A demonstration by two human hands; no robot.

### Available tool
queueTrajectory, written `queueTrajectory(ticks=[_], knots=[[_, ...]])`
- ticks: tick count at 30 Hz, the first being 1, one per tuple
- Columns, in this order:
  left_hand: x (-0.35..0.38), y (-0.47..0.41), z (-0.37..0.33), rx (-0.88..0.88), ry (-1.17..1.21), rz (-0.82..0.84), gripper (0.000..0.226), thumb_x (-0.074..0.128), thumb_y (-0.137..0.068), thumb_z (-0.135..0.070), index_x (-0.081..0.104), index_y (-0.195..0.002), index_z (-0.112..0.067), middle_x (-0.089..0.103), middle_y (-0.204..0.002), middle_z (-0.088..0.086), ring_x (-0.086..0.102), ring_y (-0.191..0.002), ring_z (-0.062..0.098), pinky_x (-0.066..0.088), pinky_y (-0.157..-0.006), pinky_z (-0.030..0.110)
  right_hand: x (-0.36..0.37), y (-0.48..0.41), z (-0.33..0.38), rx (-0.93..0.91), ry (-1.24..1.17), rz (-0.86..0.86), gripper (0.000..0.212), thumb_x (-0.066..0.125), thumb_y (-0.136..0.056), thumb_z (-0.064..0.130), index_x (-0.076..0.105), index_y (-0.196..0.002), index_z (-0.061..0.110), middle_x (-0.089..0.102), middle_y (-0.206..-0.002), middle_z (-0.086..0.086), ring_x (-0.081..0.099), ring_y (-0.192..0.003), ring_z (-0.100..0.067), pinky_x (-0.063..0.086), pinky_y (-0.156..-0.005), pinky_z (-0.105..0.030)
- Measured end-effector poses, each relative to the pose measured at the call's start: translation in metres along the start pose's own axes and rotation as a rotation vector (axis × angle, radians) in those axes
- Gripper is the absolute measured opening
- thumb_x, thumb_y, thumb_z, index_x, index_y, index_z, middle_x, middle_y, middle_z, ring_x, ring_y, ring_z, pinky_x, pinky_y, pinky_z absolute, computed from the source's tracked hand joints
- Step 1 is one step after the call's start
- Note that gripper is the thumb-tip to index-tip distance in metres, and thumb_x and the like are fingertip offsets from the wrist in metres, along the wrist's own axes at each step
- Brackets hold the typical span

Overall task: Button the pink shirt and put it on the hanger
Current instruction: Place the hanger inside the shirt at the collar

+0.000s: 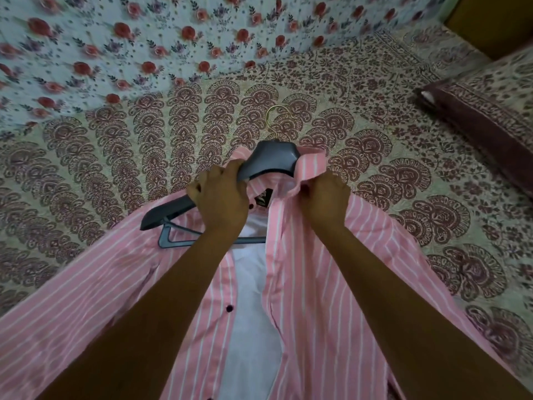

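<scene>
- Up close, at the bed's (pixel 115 157) near edge, the pink shirt (pixel 331 284) lies on its back with the front open. Its white inside shows between the two front edges, and the dark buttons (pixel 229 308) down the left front edge are undone.
- Above the open front, the left grip (pixel 220 197) is clenched round the left arm of the black hanger (pixel 271 161), fingers curled over it just beside the collar.
- Level with it, the right grip (pixel 326 197) pinches a bunch of collar cloth at the right side of the neck.
- Between the two, a dark label (pixel 262 196) shows inside the neck. The hanger's right arm is hidden under the shirt's right shoulder, while the tip of its left arm and its lower bar lie bare over the left shoulder.
- Beyond the collar, the hanger's gold hook (pixel 277 116) points toward the bed's far edge, over the paisley bedspread.
- At the far right corner lies a pillow (pixel 490 125) in a matching print; along the far edge spreads a pale sheet (pixel 115 39) scattered with red roses.
</scene>
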State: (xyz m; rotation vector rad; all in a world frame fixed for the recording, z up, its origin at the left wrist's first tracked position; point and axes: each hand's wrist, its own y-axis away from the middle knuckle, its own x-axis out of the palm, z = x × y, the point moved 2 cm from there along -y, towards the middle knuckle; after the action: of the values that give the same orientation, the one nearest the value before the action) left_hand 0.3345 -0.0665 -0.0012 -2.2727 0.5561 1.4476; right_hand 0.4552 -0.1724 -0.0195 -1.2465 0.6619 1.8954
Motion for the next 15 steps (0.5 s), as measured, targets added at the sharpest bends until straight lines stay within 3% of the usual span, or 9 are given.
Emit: queueTrajectory(ticks=[3, 5, 8, 10, 12, 15], knots=[[-0.009, -0.001, 0.01, 0.031, 0.103, -0.098, 0.043, 0.059, -0.085, -0.026, 0.05, -0.127, -0.027, 0.047, -0.123, 0.012, 0.037, -0.119, 0.029, 0.02, -0.096, 0.039, 0.002, -0.002, -0.005, 0.004, -0.027, -0.066, 0.026, 0.047, -0.087, 0.019, 0.062, -0.103, 0.004, 0.057, -0.108, -0.02, 0.05, -0.105, -0.036, 0.032, -0.09, -0.04], [-0.021, 0.007, 0.026, 0.067, 0.159, -0.331, 0.038, 0.057, -0.085, -0.032, 0.054, -0.121, -0.021, 0.048, -0.12, 0.015, 0.039, -0.115, 0.027, 0.018, -0.09, 0.031, -0.006, -0.005, -0.011, 0.003, -0.041, -0.068, 0.022, 0.048, -0.086, 0.013, 0.063, -0.097, 0.002, 0.061, -0.103, -0.023, 0.053, -0.102, -0.038, 0.036, -0.088, -0.04], [-0.026, 0.032, 0.06, -0.062, 0.251, -0.533, 0.027, 0.048, -0.083, -0.016, 0.054, -0.107, -0.005, 0.05, -0.107, 0.023, 0.044, -0.105, 0.029, 0.02, -0.079, 0.025, -0.024, -0.012, -0.013, 0.002, -0.147, -0.022, 0.03, 0.041, -0.079, 0.018, 0.061, -0.09, -0.001, 0.063, -0.097, -0.026, 0.057, -0.097, -0.042, 0.039, -0.087, -0.043], [-0.014, 0.046, 0.083, -0.238, 0.415, -0.473, 0.026, 0.043, -0.074, -0.003, 0.053, -0.097, 0.001, 0.052, -0.1, 0.027, 0.049, -0.096, 0.036, 0.026, -0.076, 0.027, -0.032, -0.017, -0.015, 0.024, -0.195, -0.021, 0.046, 0.032, -0.064, 0.023, 0.057, -0.093, -0.003, 0.062, -0.098, -0.028, 0.057, -0.096, -0.043, 0.039, -0.088, -0.044], [0.001, 0.05, 0.092, -0.278, 0.467, -0.355, 0.027, 0.036, -0.074, -0.01, 0.056, -0.089, 0.001, 0.056, -0.09, 0.026, 0.054, -0.085, 0.04, 0.04, -0.076, 0.034, -0.036, -0.018, -0.018, 0.06, -0.249, -0.033, 0.05, 0.032, -0.062, 0.024, 0.054, -0.098, -0.003, 0.061, -0.1, -0.029, 0.056, -0.097, -0.044, 0.04, -0.087, -0.045], [0.024, 0.053, 0.07, 0.02, 0.227, -0.037, 0.037, 0.042, -0.078, -0.032, 0.061, -0.091, -0.003, 0.06, -0.093, 0.021, 0.056, -0.09, 0.039, 0.049, -0.078, 0.047, -0.037, -0.019, -0.023, 0.075, -0.358, -0.041, 0.046, 0.036, -0.066, 0.024, 0.054, -0.099, -0.001, 0.061, -0.098, -0.027, 0.056, -0.093, -0.043, 0.045, -0.082, -0.046]])
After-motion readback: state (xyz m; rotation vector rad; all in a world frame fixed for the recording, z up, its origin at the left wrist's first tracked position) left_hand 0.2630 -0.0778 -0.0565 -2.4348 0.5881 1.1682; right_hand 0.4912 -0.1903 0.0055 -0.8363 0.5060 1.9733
